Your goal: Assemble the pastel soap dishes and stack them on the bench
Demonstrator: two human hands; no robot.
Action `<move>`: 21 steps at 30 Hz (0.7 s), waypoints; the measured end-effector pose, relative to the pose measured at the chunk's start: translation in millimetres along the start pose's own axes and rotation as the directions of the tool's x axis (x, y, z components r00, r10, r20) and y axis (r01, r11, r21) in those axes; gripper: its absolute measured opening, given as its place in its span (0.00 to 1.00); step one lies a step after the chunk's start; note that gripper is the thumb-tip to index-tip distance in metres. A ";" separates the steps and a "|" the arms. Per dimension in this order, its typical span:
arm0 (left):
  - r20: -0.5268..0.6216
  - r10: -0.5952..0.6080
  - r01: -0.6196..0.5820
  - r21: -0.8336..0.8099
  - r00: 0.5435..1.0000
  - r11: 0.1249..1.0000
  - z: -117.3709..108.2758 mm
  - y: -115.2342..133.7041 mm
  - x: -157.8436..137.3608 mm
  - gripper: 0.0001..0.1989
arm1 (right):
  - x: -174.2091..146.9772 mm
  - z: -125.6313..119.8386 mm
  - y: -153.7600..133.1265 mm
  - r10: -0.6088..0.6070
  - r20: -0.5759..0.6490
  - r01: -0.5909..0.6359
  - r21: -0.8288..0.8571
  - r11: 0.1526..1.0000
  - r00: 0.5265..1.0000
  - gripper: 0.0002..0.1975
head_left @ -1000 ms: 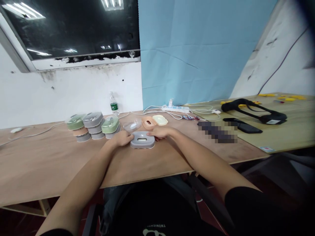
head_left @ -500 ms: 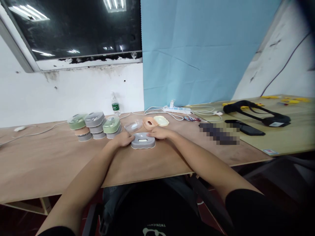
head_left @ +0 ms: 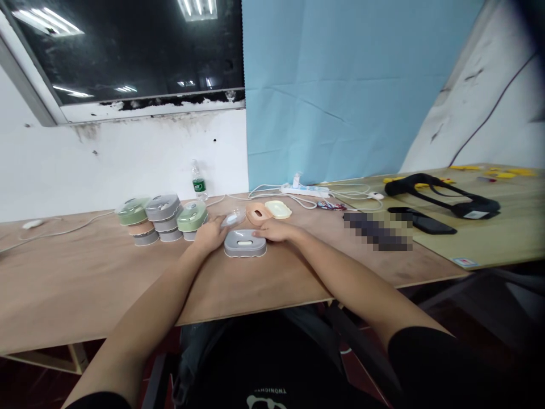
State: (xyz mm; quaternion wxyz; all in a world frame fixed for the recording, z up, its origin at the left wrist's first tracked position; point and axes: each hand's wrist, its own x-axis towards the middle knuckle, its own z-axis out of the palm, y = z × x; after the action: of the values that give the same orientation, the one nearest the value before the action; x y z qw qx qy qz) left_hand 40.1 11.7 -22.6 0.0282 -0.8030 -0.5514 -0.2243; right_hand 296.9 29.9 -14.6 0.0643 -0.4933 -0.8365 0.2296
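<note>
A grey oval plastic box [head_left: 245,245] with a pale slot in its top rests on the table in front of me. My right hand [head_left: 275,230] grips its back right edge, thumb on top. At the box's back left, my left hand [head_left: 210,233] has its fingers and thumb around the left edge of a clear plastic lid [head_left: 234,217]; the exact fingertip contact is partly hidden. Behind the box lie an orange slotted piece [head_left: 259,213] and a cream tray-like piece [head_left: 278,209].
Stacked green, grey and orange boxes [head_left: 164,218] stand on the left, near a water bottle [head_left: 198,183]. A power strip [head_left: 305,191] with white cables lies at the back. On the right are a black phone-like slab [head_left: 426,222] and a black headset-like strap [head_left: 472,205].
My left hand has left the grey box's left side and moved back and slightly left to the clear lid. My right hand stays on the box.
</note>
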 end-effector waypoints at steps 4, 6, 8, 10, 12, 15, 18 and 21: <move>0.103 -0.007 0.006 0.009 0.995 1.000 9.5 -12.4 4.4 0.19 | 0.8 -0.1 0.8 -0.020 -0.004 0.020 -0.008 1.000 1.000 0.29; 0.087 -0.013 0.013 0.003 0.996 1.000 11.1 -16.2 5.7 0.15 | 0.9 0.0 0.9 -0.014 -0.002 0.014 -0.013 1.000 1.000 0.29; 0.042 -0.020 0.020 -0.017 0.999 1.000 10.7 -17.5 6.2 0.11 | 0.5 0.4 0.5 0.002 -0.009 -0.002 -0.013 1.000 1.000 0.28; -0.037 -0.031 0.029 -0.059 0.999 0.998 9.3 -16.6 6.3 0.08 | -0.3 1.0 -0.6 0.010 -0.037 -0.010 -0.007 1.000 0.999 0.28; -0.140 -0.042 0.026 -0.118 0.989 0.993 7.2 -13.9 6.3 0.07 | -1.1 1.7 -2.2 -0.003 -0.087 0.003 -0.005 1.000 0.996 0.26; -0.291 -0.037 -0.026 -0.210 0.956 0.977 1.6 -7.3 4.9 0.11 | -2.1 2.0 -5.3 0.001 -0.210 -0.007 -0.027 1.000 0.978 0.25; -0.392 0.014 -0.127 -0.264 0.920 0.956 -7.9 2.3 0.7 0.20 | -3.2 0.8 -7.9 0.018 -0.457 -0.007 0.026 1.000 0.890 0.25; -0.405 0.071 -0.197 -0.276 0.911 0.941 -17.4 11.9 -4.9 0.26 | -3.7 -0.5 -9.5 -0.045 -0.652 0.170 0.130 0.977 0.757 0.23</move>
State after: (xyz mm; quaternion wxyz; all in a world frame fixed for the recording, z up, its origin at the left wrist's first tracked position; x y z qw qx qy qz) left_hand 43.5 -2.4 -6.5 0.0258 -0.7730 -0.4353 -0.4609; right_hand 291.4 23.0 -9.5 0.4057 -0.4852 -0.7657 0.1168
